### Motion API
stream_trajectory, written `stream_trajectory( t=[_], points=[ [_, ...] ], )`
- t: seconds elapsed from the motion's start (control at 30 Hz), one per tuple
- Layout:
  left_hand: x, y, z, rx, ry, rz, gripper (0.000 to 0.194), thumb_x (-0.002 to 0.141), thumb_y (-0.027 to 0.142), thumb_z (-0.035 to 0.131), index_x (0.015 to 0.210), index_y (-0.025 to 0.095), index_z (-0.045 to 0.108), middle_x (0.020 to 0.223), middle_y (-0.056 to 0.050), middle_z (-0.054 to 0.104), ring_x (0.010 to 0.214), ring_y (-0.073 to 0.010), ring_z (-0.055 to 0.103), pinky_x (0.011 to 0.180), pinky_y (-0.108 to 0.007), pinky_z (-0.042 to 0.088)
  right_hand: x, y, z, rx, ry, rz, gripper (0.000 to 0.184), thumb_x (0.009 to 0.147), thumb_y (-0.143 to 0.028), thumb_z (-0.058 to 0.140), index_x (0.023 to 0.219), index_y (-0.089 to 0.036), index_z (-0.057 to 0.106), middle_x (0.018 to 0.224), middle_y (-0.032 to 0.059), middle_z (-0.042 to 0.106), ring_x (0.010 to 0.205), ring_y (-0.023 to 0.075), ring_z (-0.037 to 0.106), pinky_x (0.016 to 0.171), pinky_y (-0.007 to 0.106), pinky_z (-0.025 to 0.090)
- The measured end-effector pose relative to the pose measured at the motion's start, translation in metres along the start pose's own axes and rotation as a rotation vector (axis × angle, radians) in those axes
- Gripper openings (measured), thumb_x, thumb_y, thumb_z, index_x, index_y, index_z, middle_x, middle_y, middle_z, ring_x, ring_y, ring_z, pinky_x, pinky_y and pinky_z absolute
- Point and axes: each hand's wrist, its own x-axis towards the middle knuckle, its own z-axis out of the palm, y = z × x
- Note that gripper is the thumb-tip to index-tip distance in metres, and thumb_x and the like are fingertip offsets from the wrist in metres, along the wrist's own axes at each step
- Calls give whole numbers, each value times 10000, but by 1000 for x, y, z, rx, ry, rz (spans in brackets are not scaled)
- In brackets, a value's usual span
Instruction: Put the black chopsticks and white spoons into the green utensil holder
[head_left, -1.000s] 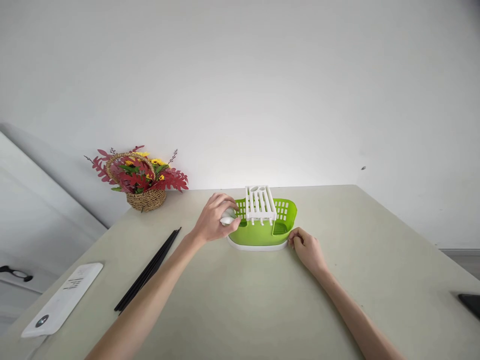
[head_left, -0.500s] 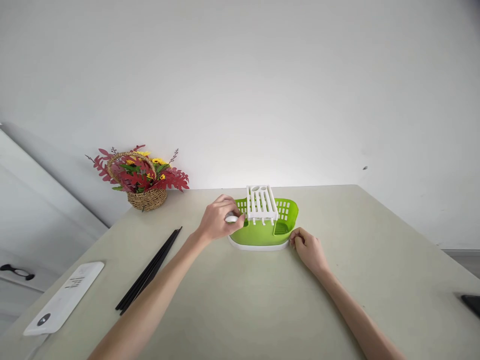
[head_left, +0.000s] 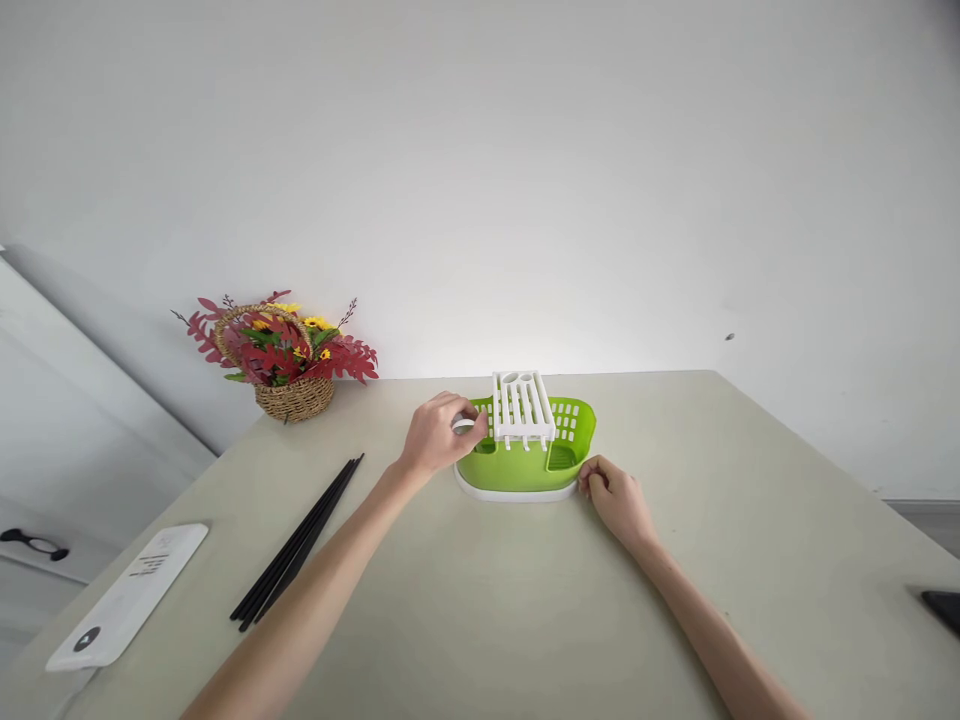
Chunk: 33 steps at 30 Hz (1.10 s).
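Observation:
A green plastic basket (head_left: pixel 517 466) with a white base (head_left: pixel 517 495) stands on the table, its walls cut with openings. Across its middle lies a white slatted rack (head_left: pixel 525 404) with two round holes at the back and small hooks in front. My left hand (head_left: pixel 444 432) is at the basket's left end, thumb and fingers closed on a small white curved piece (head_left: pixel 463 424). Most of that piece is hidden by the hand, so its kind is unclear. My right hand (head_left: pixel 616 494) rests on the table with curled fingers against the basket's lower right end.
Several black chopsticks (head_left: pixel 296 545) lie left of my left forearm. Farther left is a long white box (head_left: pixel 131 595). A wicker basket of artificial flowers (head_left: pixel 292 397) stands by the wall. A dark object (head_left: pixel 943 607) lies at the right edge.
My left hand has turned slightly with the white piece, which now sits a little higher and tilted differently, close to the green basket's left end. My right hand has hardly moved.

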Motion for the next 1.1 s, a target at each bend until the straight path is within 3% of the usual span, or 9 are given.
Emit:
stream_trajectory(
  t=[0.3,0.53,0.7,0.93,1.1],
  points=[
    [10,-5,9,81,4,2,325,921,286,594,608,201,620,623,-31,682,621,-160,606,626,-290,399,0,0,-1,-3,-3,4,195,824,-235,390,800,-256,582,714,-24,667,663,182,586,682,283,419],
    [22,-10,16,90,92,24,495,935,285,552,478,200,381,414,44,394,432,-95,274,493,-293,221,0,-1,-1,-10,-4,17,194,825,-231,392,796,-255,582,719,-23,669,664,180,584,677,283,416],
    [34,-13,20,89,186,52,441,887,253,565,498,207,363,430,52,355,455,-97,231,498,-287,227,0,-1,-1,-6,-9,22,192,832,-236,390,799,-256,578,722,-26,668,661,178,582,681,285,418],
    [60,-6,7,88,295,105,425,852,243,582,509,212,333,455,51,301,468,-101,235,506,-296,215,0,-1,-1,-20,-3,7,191,832,-237,391,797,-257,577,718,-27,668,672,177,586,690,280,415],
    [85,4,-12,41,388,118,401,855,253,589,505,195,402,465,49,310,473,-90,244,508,-288,219,0,-2,-1,-10,0,16,189,831,-237,395,794,-255,580,713,-24,668,675,178,588,687,278,415]
  ],
)
